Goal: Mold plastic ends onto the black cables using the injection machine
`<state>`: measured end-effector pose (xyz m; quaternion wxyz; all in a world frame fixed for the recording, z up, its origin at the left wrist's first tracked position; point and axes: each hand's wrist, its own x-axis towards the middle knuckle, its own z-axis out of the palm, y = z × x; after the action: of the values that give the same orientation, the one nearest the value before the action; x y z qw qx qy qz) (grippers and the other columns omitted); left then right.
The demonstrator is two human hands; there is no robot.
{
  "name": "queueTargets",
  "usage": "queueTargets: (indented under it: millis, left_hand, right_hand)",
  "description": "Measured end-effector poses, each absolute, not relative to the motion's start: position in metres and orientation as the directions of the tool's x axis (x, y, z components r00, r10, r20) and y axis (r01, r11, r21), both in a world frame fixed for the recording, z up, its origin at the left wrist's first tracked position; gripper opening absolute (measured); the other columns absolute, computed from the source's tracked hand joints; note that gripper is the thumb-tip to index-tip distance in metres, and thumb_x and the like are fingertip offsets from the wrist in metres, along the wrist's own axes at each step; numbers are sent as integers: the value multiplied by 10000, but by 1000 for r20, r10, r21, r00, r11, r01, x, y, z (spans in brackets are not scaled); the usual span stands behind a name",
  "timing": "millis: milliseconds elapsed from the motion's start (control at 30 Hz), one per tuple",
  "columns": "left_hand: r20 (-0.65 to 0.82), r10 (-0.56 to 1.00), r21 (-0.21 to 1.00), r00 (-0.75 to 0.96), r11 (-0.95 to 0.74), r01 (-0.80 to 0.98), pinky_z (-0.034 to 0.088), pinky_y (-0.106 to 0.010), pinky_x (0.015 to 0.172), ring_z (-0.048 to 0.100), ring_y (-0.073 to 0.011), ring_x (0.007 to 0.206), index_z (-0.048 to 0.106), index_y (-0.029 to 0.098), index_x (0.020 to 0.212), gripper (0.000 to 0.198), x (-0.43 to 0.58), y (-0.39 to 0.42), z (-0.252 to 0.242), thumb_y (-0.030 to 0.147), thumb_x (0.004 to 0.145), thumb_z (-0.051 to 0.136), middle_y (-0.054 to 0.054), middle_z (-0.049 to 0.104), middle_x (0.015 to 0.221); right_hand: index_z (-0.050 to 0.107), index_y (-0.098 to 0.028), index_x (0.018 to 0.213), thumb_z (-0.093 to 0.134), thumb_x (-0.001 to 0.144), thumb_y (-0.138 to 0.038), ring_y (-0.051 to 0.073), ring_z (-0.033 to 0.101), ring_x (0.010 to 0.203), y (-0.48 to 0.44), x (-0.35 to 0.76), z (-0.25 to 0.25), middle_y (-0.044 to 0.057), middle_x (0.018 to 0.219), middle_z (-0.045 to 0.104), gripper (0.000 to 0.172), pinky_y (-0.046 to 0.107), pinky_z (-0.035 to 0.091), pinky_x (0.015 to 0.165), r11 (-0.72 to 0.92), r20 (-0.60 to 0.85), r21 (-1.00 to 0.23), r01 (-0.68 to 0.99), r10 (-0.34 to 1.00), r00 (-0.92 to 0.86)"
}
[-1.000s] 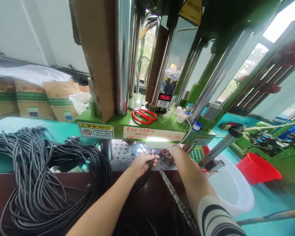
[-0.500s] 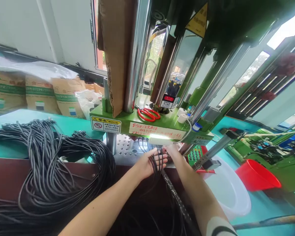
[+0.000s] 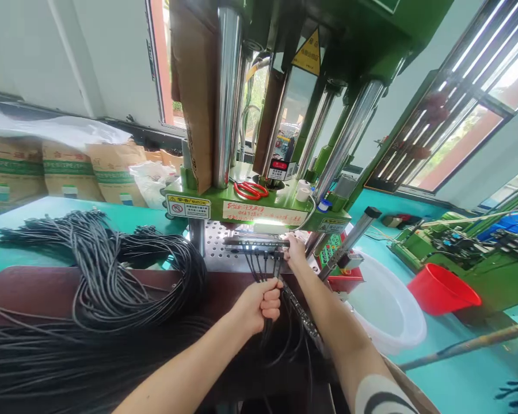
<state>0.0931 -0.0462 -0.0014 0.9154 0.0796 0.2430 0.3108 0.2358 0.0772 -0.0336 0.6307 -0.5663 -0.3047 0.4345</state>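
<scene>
My left hand (image 3: 265, 302) is closed in a fist round a bunch of black cables (image 3: 259, 267) in front of the press. Their upper ends run to a long dark metal mould bar (image 3: 259, 242), spread along its near side; their lower ends hang below my fist. My right hand (image 3: 294, 251) grips the right end of that bar, under the press's green plate (image 3: 198, 192). Some of its fingers are hidden. A second metal bar (image 3: 301, 313) with a row of notches slants down between my forearms.
A large heap of black cables (image 3: 107, 276) covers the bench at left. Red-handled scissors (image 3: 250, 190) lie on the green plate. To the right stand a white tub (image 3: 410, 322), a red bucket (image 3: 442, 290) and a button panel (image 3: 329, 250). Paper sacks (image 3: 69, 172) stand behind.
My left hand, open with cables across its palm before, has closed round them and moved slightly down. The mould bar now shows at the press opening, with my right hand on its end.
</scene>
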Motion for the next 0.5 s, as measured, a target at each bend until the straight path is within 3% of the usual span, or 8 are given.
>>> queueTargets:
  millis: [133,267,400,500]
  left_hand:
    - [-311,623,369,718,775,-513,103,-124,324,152,-9,304,530,103,671,272,84,-79,-2,188,880,379,93,204,397]
    - [-99,784,428,613,590,-685,159,-143,330,167,-24,322,566,123,725,221,38,-82,21,213,864,420,87,181,431]
    - [60,990,455,126,85,-887,179,-121,332,170,-18,329,519,138,702,244,-48,-42,70,192,883,365,79,159,470]
    - [118,947,530,-298,-314,-788,179,-124,332,162,-20,334,443,158,653,258,-108,8,90,199,886,341,78,163,469]
  right_hand:
    - [465,-180,701,470,764,-274,35,281,255,61,249,-30,-85,368,401,113,129,154,261,-14,-107,-978,-206,887,449]
    - [481,-179,721,482,756,-286,38,287,265,37,270,-35,-76,371,426,113,128,158,266,-14,-101,-982,-188,879,465]
    - [499,-177,734,513,728,-301,48,313,277,8,289,-49,-66,373,446,125,132,177,267,-51,-125,-984,-171,878,462]
    - [511,-170,744,515,708,-294,48,317,286,-6,298,-58,-47,396,483,129,138,206,273,-101,-169,-979,-175,886,432]
